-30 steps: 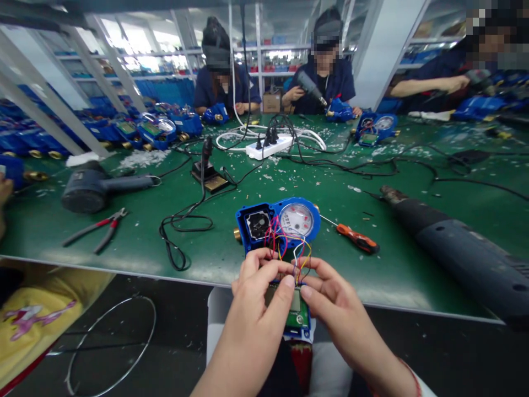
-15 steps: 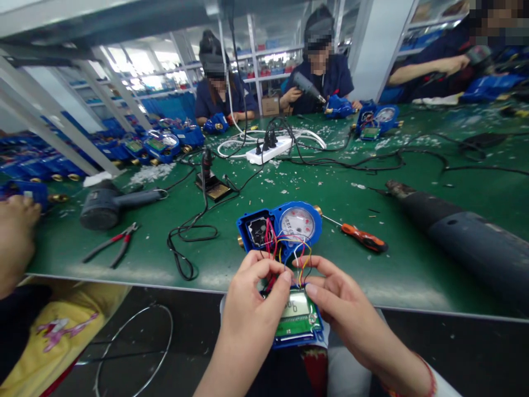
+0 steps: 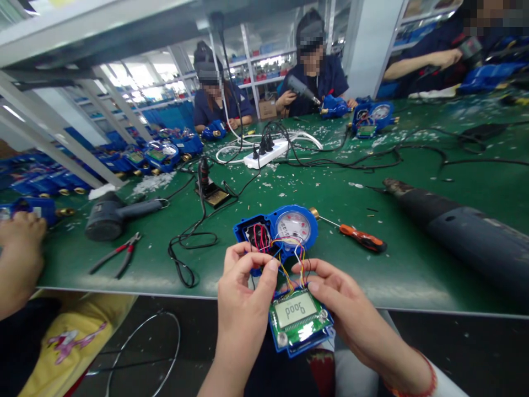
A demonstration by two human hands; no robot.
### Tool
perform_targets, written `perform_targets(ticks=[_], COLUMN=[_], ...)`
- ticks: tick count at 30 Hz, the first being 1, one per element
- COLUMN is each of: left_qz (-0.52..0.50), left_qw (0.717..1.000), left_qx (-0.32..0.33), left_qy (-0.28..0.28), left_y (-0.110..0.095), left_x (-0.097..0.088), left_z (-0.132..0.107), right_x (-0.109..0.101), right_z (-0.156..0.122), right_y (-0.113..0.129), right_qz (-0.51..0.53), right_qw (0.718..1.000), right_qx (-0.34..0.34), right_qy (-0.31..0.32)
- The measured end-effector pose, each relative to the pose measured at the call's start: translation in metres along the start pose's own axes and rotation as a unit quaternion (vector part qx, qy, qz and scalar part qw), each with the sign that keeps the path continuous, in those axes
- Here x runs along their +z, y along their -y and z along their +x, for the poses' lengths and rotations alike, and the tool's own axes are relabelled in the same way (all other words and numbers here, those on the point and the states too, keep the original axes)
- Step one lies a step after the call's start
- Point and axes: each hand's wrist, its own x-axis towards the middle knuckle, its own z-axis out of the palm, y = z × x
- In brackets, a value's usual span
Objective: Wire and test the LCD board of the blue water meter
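Note:
A blue water meter (image 3: 276, 229) with a round dial lies at the near edge of the green table (image 3: 157, 259), its cover off. Coloured wires (image 3: 289, 259) run from it down to a green circuit board with an LCD screen (image 3: 298, 318), which sits in a blue cover over my lap. My left hand (image 3: 243, 300) pinches the wires at the board's upper left corner. My right hand (image 3: 339, 311) holds the board's right edge, its fingers curled on the wires near the top.
An orange-handled screwdriver (image 3: 359, 237) lies right of the meter, a large dark heat gun (image 3: 458, 229) beyond it. On the left lie pliers (image 3: 118, 255), another heat gun (image 3: 111, 216), a soldering iron stand (image 3: 210, 190) and black cables. A power strip (image 3: 268, 153) is mid-table. Co-workers sit across; another person's hand (image 3: 19, 259) at far left.
The circuit board has come out from under my hands and tilted up, so its LCD screen now shows. My hands moved slightly down and left with it.

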Motion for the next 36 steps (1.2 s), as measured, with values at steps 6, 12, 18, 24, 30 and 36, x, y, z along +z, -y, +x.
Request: perform_targets(ticks=[6,12,18,24,30,36], left_qz=[-0.017,-0.086,-0.206,-0.167,-0.076,0.011], left_qw=[0.999,0.995,0.976,0.984,0.995,0.984], left_qx=[0.009,-0.007,-0.062,-0.030,0.023,0.164], left_qy=[-0.039,-0.042,-0.036,-0.050,-0.056,-0.064], left_y=[-0.001,0.007,0.014,0.025,0.033,0.024], left_x=[0.000,0.000,0.002,0.000,-0.002,-0.007], left_z=[0.009,0.018,0.014,0.002,-0.007,-0.007], right_x=[-0.002,-0.004,-0.005,-0.008,-0.011,-0.014], right_z=[0.001,0.000,0.001,0.005,0.013,0.017], right_y=[0.000,-0.002,0.004,0.012,0.026,0.039], right_qz=[-0.028,-0.040,-0.065,-0.098,-0.173,-0.240], right_qw=[1.000,0.998,0.995,0.993,0.985,0.971], right_qx=[0.008,0.030,0.043,0.033,-0.006,-0.001], right_qy=[-0.007,-0.039,-0.057,-0.058,-0.018,0.010])
